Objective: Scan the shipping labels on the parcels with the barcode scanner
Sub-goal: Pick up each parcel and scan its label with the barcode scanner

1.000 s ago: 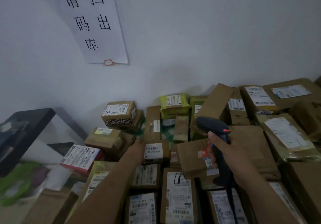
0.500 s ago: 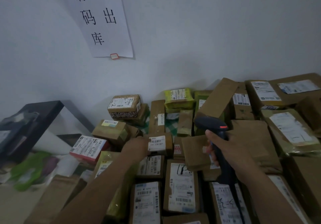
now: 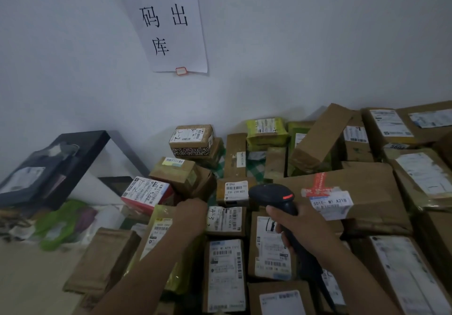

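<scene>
The right hand (image 3: 302, 232) is closed round the handle of the barcode scanner (image 3: 269, 194), and that is the sensible place to hold it: it looks like light, hard plastic that will not give, with the forefinger side up near the head where a trigger would sit. Its long axis runs from under the right wrist up and away from the person. The head tips forward and a little toward the left hand, so the nose faces the small box (image 3: 221, 188) just beyond it, whose white label (image 3: 236, 190) lies face up.

The left hand (image 3: 192, 213) reaches into the parcels (image 3: 225, 273) just left of the scanner, at the edge of a flat box (image 3: 226, 220). Its fingers are hidden behind its back, so I cannot tell whether it grips anything. The boxes look like stiff but dented cardboard, probably light; they are best taken by an edge, fingers off the barcode.
</scene>
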Demonstrator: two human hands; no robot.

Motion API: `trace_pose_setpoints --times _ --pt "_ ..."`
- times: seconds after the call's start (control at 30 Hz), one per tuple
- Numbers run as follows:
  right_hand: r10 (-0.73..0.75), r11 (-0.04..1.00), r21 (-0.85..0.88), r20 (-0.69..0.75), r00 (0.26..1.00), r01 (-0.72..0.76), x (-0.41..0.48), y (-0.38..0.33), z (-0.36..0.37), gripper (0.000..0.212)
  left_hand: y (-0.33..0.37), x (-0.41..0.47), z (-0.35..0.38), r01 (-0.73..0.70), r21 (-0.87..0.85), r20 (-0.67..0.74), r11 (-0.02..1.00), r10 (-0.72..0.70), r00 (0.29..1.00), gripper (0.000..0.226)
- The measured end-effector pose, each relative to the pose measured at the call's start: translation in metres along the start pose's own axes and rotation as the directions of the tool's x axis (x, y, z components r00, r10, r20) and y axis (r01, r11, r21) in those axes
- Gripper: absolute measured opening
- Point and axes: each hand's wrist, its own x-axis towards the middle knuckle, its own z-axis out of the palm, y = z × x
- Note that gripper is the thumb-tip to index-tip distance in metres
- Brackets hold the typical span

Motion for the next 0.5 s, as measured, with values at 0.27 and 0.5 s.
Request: trace_pose_setpoints --times 0.27,0.5 --pt "0.08 0.992 0.098 -0.052 0.995 -0.075 0.01 0.023 0.011 0.044 0.038 0.032 0.016 -0.257 0.063 0.1 0.964 0.25 0.963 0.054" --pt "0.059 0.995 0.086 -0.084 0.995 -0.052 0.011 0.025 0.002 0.045 0.042 0.048 0.047 -0.299 0.007 0.12 0.954 0.296 0.948 0.076"
